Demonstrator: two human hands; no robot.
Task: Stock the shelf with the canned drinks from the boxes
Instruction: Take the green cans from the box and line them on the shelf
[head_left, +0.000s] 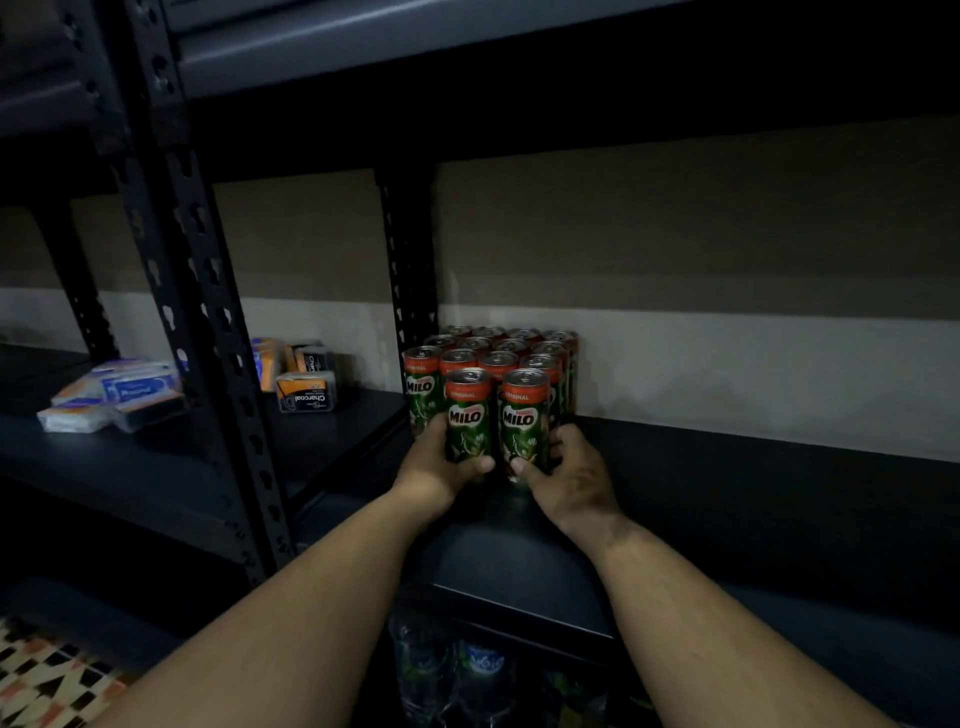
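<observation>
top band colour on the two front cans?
Orange-red band above a green body on both held cans, with white MILO lettering on a red-brown patch; head view.

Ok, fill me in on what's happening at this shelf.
A person is stocking Milo cans. The left hand grips one can and the right hand grips another can, both upright at the front of a block of cans standing on the dark shelf beside the rear upright post.

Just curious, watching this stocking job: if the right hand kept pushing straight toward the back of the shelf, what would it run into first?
The right hand grips a Milo can. Pushed straight on, that can would probably meet the block of cans right behind it first, well before the wall. How much gap remains is hard to judge.
</observation>
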